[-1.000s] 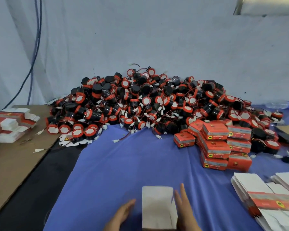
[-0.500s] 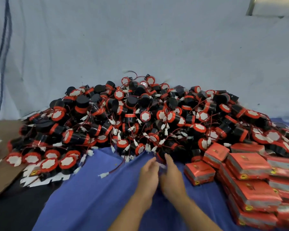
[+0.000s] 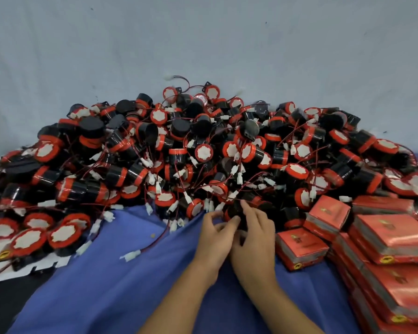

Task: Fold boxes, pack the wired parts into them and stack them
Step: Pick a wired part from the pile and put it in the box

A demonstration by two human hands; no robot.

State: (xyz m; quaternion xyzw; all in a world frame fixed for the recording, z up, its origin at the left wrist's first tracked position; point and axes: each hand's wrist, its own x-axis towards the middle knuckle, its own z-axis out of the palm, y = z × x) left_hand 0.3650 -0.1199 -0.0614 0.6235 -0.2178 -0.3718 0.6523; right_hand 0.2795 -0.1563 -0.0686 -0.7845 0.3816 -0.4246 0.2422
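Step (judged): picking one part out of the heap for packing.
Thing in hand: black plastic cylindrical wired part (image 3: 235,210), lower centre of the frame, at the near edge of the heap.
Left hand (image 3: 215,239): fingers curled, thumb against the part's near side, coming from the left.
Right hand (image 3: 255,237): fingers draped over the top and right of the part.
Hands, overall: pressed close together, both clamped on that one part. Neither is nearer; they share it.
Direction: the part sits straight ahead of the hands, up-frame from the wrists, touching its neighbours.
Long axis: mostly covered by fingers; cannot tell which way the cylinder lies.
Wire: thin red leads cross just above the fingers. Whether one belongs to this part, cannot tell.
Heap of black-and-red banded cylinders with white connectors (image 3: 203,150): fills the middle of the frame from left to right, against the pale grey wall (image 3: 203,32).
Blue cloth surface (image 3: 121,273): lies bare below and left of the hands.
Stacked glossy red cardboard boxes (image 3: 391,239): lower right, just beside the right hand.
Open box to receive the part: none in view.
Next move (judged): draw the part down-frame, away from the heap.
Risk (judged): tangled leads may drag neighbouring parts along.
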